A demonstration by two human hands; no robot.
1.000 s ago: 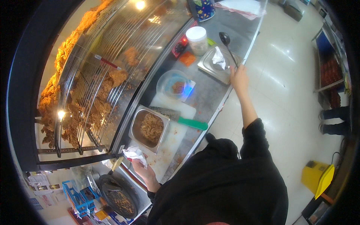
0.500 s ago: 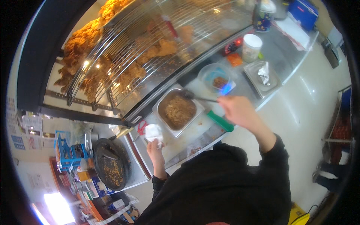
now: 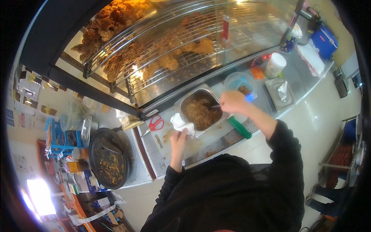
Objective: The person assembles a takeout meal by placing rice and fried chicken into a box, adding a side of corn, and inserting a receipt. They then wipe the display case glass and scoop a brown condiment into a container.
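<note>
My left hand [image 3: 178, 146] grips a crumpled white paper or wrap [image 3: 181, 124] at the near left edge of a square steel pan [image 3: 201, 92]. The pan holds a brown, wet-looking crumbly mixture [image 3: 199, 114]. Over the pan's right side, my right hand [image 3: 234, 103] is closed around a utensil with a thin dark handle [image 3: 216, 106]. The utensil's head is down in the mixture and hidden, so its kind does not show. A green handle [image 3: 240, 128] lies just right of the pan.
Behind stands a glass display case with fried chicken [image 3: 119, 19] on wire racks. Right of the pan are a clear plastic bowl [image 3: 228, 80], a white-lidded tub [image 3: 275, 65] and a steel tray [image 3: 289, 101]. Red-handled scissors [image 3: 156, 123] and a round black pan [image 3: 123, 170] lie left.
The utensil's dark head, above the pan's far rim before, is now down in the mixture. My right hand has come closer to the pan; my left hand brought the white paper against its edge.
</note>
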